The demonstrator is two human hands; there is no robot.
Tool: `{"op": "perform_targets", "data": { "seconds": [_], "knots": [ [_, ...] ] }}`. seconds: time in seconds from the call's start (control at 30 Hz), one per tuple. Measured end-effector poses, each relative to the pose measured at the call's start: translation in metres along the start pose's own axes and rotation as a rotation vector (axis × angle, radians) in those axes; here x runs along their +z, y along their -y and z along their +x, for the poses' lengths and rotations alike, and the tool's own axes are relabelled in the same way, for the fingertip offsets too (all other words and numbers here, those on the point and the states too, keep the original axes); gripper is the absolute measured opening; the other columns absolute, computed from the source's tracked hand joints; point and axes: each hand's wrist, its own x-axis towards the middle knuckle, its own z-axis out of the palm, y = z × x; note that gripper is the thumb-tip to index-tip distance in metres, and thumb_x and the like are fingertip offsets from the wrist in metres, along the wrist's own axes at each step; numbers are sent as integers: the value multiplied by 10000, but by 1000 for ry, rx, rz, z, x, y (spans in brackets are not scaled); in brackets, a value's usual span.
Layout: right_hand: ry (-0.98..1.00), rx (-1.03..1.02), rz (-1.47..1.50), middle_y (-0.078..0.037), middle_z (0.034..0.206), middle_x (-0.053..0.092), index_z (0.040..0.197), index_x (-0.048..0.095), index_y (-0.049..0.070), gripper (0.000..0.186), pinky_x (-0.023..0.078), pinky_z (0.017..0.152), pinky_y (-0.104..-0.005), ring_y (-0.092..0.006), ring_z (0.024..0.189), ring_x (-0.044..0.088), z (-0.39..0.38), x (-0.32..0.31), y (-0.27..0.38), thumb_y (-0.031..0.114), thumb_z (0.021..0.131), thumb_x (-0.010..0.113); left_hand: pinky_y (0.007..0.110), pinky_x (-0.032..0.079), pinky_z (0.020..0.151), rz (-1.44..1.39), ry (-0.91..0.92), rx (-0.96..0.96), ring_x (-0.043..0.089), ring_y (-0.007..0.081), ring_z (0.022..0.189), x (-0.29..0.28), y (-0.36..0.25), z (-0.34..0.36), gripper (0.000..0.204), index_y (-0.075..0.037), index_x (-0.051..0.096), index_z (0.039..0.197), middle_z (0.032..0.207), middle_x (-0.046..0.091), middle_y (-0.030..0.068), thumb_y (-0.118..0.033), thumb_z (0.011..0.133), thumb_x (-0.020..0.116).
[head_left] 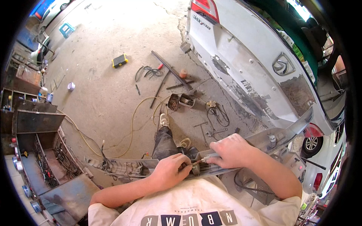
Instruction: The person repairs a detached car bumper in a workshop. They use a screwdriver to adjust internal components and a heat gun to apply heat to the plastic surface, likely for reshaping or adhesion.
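Note:
Across my front lies a long grey plastic car trim panel (139,166), shaped like part of a bumper. My right hand (232,151) is closed above its middle, gripping a small pale grey piece (211,156) whose exact kind I cannot make out. A thin brownish end (197,162) points from that piece toward my left hand. Just left of it, my left hand (170,171) has its fingers curled together at the panel's edge. Whatever those fingers pinch, if anything, is hidden by them.
A white car tailgate (241,71) with chipped paint lies at the right. On the concrete floor are a metal box of small parts (179,101), a dark bar (171,69), a wrench (219,132), a yellow hose (132,126) and a yellow-black case (120,61). A tool cabinet (39,122) stands left.

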Motion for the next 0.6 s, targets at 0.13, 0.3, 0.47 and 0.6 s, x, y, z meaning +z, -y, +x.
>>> {"op": "perform_targets", "data": {
  "seconds": [0.13,0.3,0.47,0.6],
  "knots": [
    [-3,-2,5,-173,774,682,895,642,27,461,515,747,-463,-361,807,681,0,4,-2,487,884,612,339,499,662,-123,48,-144,628,228,735,-2,-5,2,191,-9,658,1014,872,636,129,-143,879,668],
    [0,-10,11,-169,797,684,891,633,29,446,510,757,-467,-360,815,679,2,2,-3,473,864,629,325,496,661,-78,102,-116,620,195,725,-8,-1,11,187,-11,672,1022,867,637,122,-137,885,657],
    [-31,-29,2,-168,829,688,888,622,24,419,507,764,-472,-360,827,678,1,4,-4,440,835,641,343,510,678,7,-21,40,637,238,740,-6,7,14,158,-24,671,999,870,637,123,-127,880,656],
    [-28,-4,23,-165,811,687,876,622,23,423,509,755,-470,-360,813,677,-1,6,-6,444,828,629,357,515,714,16,-41,37,643,273,761,-1,4,19,178,-20,658,1012,882,640,129,-139,879,654]
  ]
}}
